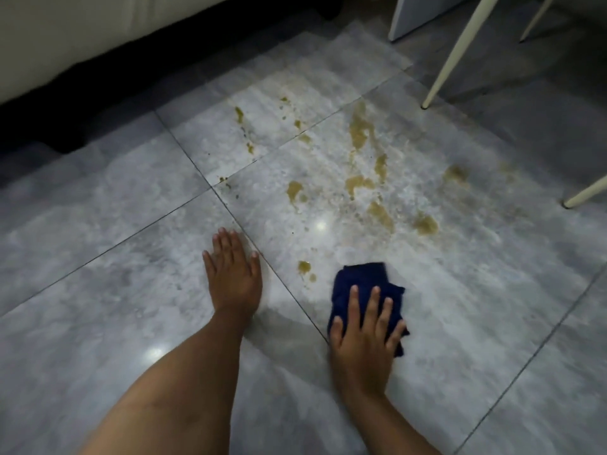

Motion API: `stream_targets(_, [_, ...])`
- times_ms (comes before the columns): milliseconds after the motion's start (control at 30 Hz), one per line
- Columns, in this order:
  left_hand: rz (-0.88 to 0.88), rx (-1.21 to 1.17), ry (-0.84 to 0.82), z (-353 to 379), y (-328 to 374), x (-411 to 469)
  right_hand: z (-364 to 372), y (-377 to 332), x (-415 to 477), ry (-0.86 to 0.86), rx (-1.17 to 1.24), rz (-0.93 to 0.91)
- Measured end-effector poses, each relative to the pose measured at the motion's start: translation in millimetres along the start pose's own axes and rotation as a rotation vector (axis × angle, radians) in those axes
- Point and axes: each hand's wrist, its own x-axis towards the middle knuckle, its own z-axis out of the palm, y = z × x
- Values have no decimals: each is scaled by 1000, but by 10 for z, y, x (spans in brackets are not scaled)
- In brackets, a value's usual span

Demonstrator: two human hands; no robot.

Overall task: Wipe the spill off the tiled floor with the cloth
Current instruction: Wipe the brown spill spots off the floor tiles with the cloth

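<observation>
- Your left hand (231,267) lies flat on the tiled floor (108,231), palm down. The fingers are straight and close together, the thumb is set out to the side, and the hand holds nothing. The thumb tip lies at a dark grout line (297,300) that runs diagonally between your two hands.
- Your right hand (363,333) presses palm-down on the cloth (359,279). The fingers are straight and spread apart, lying over the fabric without curling round it.
- The cloth is dark blue and crumpled. It rests on the floor under and ahead of the right hand, just right of the grout line.
- The spill (358,131) is a scatter of yellow-brown puddles and specks across the pale grey tiles beyond both hands.
- The nearest blot (304,267) sits just beside the cloth's far-left corner, not touching it. The other puddles lie farther off, spreading toward the chair legs.
- Two white chair legs appear at the right. One slanted leg (456,50) touches down beyond the spill, and a second leg (588,193) enters from the right edge near the outermost puddles.
- A cream upholstered edge (82,34), with deep shadow beneath it, fills the upper left.
- Two bright glints mark the glossy tiles, one (320,225) among the puddles and one (156,353) beside your left forearm.
</observation>
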Motion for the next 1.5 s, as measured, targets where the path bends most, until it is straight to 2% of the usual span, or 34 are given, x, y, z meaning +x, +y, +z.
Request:
stream_targets(133, [-10,-12,18,4,-23,154,76,-513,319,-2,-10,-282])
stream_targets(200, [-17,-14,23,28,-24,198,94,-646,613,-47,-21,-324])
stream_targets(300, [-36,-9,-19,93,-77,117,163,-564,779,-38,-28,-262])
stream_targets(433, [-60,11,-27,106,-269,38,266,-660,337,10,5,-106])
stream_targets(567, [-64,4,-11,46,-245,85,278,-862,199,-5,-6,-235])
stream_targets(700, [-45,-5,-13,55,-153,92,161,-844,744,-67,-38,-335])
stream_targets(800, [-44,-19,-9,81,-72,167,117,-594,982,14,-53,-196])
stream_targets(933, [-54,15,-15,87,-251,66,264,-674,398,37,-1,-53])
stream_targets(1033, [-53,-29,-13,73,-251,61,267,-818,243,9,25,-147])
stream_targets(1133, [12,-166,1,8,-200,74,186,-756,653,-23,-28,-283])
stream_targets(1233, [-5,-185,64,-45,-389,67,72,-481,996,-46,-82,-284])
stream_targets(1367, [-118,-102,88,-137,-735,255,154,-544,490,27,-17,-129])
stream_targets(1400, [-119,-81,90,-150,-744,299,197,-655,312,26,-4,-141])
stream_targets(1500, [-119,-58,94,-153,-721,327,324,-1049,149,-9,6,-333])
